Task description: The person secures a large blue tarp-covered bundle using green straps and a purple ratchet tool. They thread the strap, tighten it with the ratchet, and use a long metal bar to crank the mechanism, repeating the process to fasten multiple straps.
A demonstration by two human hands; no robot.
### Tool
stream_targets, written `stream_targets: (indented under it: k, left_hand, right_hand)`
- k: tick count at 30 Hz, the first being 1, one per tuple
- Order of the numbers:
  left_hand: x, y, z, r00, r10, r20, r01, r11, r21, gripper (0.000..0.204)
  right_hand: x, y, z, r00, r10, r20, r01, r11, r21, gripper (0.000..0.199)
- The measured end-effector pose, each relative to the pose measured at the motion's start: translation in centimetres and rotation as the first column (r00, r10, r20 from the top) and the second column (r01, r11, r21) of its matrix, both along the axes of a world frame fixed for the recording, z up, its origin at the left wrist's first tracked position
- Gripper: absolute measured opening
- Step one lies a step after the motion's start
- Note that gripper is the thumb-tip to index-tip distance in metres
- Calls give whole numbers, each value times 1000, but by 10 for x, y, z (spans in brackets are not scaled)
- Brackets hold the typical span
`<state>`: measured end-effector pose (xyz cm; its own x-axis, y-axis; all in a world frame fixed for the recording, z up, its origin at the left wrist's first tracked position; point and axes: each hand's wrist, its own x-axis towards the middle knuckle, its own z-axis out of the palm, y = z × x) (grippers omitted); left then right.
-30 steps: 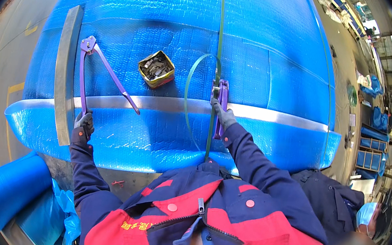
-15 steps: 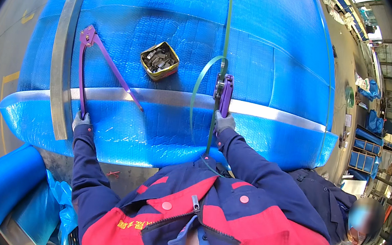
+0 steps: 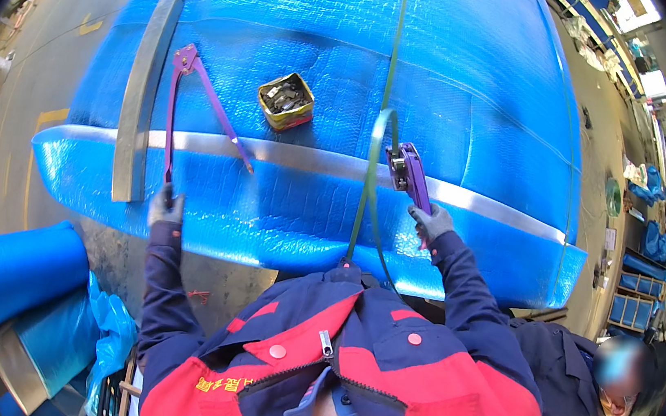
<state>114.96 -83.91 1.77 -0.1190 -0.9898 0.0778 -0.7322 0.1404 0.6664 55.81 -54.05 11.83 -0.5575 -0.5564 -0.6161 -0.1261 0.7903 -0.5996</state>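
Observation:
My left hand (image 3: pixel 166 207), in a grey glove, is closed around one handle of a purple long-handled strapping sealer (image 3: pixel 171 120). The sealer lies on blue bubble-textured wrap (image 3: pixel 315 222), its two handles spread and its head farthest from me. In my gloved right hand (image 3: pixel 432 222) is the handle of a purple strap tensioner (image 3: pixel 411 172), tilted with its metal head toward the far left. A green strap (image 3: pixel 393 59) runs away from me over the wrap. Its loose part curves in a loop just left of the tensioner; whether strap and tool touch I cannot tell.
A cut-open container (image 3: pixel 304 116) of metal strap seals sits between the tools. Left of the sealer lies a long grey bar (image 3: pixel 142 96). Blue rolls (image 3: pixel 14 270) stand at lower left. Close on my right is another person in dark clothes (image 3: pixel 549 368).
My right hand has carried the tensioner to the right and tilted it, away from the strap line. The strap loop has swung over to the right. My left hand still holds the sealer handle.

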Motion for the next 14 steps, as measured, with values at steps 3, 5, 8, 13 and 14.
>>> stream_targets:
  k: [3, 5, 8, 13, 14]
  left_hand:
    - [-91, 76, 13, 948, -72, -310, 148, 962, 229, 62]
    - [-151, 120, 49, 793, -223, -567, 397, 895, 204, 74]
    - [-224, 174, 117, 708, -224, -669, 492, 837, 241, 78]
    - [-191, 200, 158, 512, -65, -857, 321, 939, 120, 49]
    - [-185, 199, 153, 510, -69, -857, 318, 941, 114, 49]
  right_hand:
    - [41, -8, 15, 935, 75, 347, 45, 945, -325, 43]
    - [77, -19, 33, 734, 259, 628, 33, 910, -414, 44]
    - [141, -45, 55, 489, 602, 631, -206, 783, -587, 41]
    - [222, -46, 80, 548, 570, 612, -315, 819, -480, 25]
    - [234, -52, 74, 583, 616, 529, -365, 781, -507, 29]
